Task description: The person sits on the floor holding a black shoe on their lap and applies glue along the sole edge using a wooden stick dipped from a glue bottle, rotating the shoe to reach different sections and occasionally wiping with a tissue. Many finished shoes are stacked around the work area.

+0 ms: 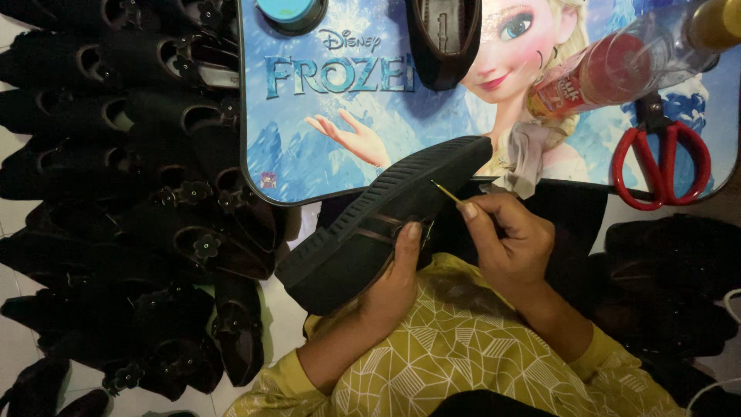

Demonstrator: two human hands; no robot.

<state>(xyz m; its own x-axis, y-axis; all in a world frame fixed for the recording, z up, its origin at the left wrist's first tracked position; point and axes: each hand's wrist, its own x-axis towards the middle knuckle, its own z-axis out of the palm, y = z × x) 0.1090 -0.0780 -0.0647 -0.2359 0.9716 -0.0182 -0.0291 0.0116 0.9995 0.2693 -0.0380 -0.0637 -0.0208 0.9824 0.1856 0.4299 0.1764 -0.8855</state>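
Blue lap table [324, 166] | left hand [397, 282] grips black shoe [378, 220] | right hand [505, 239] beside

The left hand [397, 270] curls upward, thumb pressed flat, forearm angling in from below. Just beside it, the right hand [505, 235] pinches fingertips together, wrist bent, yellow-sleeved forearm behind.

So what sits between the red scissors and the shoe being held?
In the head view, a crumpled grey cloth lies on the printed table between the red scissors and the black shoe that the left hand holds.
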